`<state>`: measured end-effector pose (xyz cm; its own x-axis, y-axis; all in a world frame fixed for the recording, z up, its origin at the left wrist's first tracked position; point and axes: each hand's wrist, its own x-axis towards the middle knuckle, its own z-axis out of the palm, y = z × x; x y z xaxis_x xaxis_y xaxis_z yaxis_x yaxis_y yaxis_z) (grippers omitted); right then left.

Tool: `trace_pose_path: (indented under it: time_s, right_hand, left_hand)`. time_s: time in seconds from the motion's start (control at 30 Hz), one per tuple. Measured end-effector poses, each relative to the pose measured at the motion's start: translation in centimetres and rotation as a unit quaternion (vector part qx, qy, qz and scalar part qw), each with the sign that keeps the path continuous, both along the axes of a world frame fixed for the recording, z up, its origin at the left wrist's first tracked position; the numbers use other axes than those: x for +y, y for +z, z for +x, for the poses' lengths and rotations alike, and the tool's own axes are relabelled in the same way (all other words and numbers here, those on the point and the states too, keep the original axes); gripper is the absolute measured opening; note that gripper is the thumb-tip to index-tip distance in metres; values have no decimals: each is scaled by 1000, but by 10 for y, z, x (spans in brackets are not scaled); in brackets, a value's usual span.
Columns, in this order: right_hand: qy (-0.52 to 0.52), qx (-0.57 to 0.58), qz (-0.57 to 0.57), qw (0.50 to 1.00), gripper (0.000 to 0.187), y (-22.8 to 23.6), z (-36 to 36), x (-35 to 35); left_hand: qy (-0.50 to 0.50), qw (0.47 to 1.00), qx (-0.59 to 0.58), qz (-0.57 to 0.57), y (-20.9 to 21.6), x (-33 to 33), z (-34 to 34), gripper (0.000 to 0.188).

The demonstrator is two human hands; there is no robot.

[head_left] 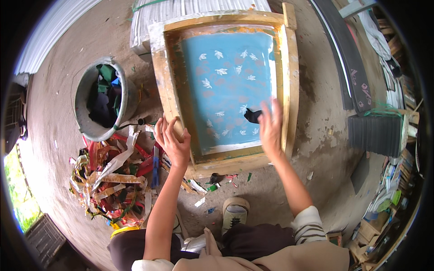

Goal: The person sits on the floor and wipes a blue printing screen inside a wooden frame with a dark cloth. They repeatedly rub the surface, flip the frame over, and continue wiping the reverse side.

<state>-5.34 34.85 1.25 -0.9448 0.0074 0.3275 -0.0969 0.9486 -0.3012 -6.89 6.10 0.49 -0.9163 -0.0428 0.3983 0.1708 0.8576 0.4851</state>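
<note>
A wooden screen-printing frame [292, 81] lies in front of me, its blue mesh [230, 95] marked with small white leaf shapes. My left hand [174, 144] grips the frame's left rail near the lower corner, fingers curled over the wood and thumb toward the mesh. Over the lower right of the mesh is my right hand [271, 131], its fingers smeared by motion. A black scrap of cloth [252, 116] shows at its thumb side, against the mesh. Whether the fingers pinch that scrap is not clear.
Left of the frame stands a metal bucket [131, 97] of dark cloth scraps. A heap of coloured strips [113, 180] lies below it. Stacked white sheets [199, 8] sit behind the frame, a dark stack [375, 135] at right. My shoe [235, 212] is near the frame's front.
</note>
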Motion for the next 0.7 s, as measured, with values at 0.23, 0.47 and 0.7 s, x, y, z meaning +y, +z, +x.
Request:
trace_pose_path:
  time_s: [0.23,0.47,0.7]
  right_hand:
    - [216,-37,70,973,68,-22,-61,1]
    - [124,88,-32,988,68,-3,-148,-68]
    - [305,33,32,951,55,-43,-32,-60]
  left_hand:
    - [3,1000,-8,-2,1,0,2,51]
    - [6,1000,-1,2,-5,-4,1,48]
    - [4,1000,-6,5,4,3,0,54]
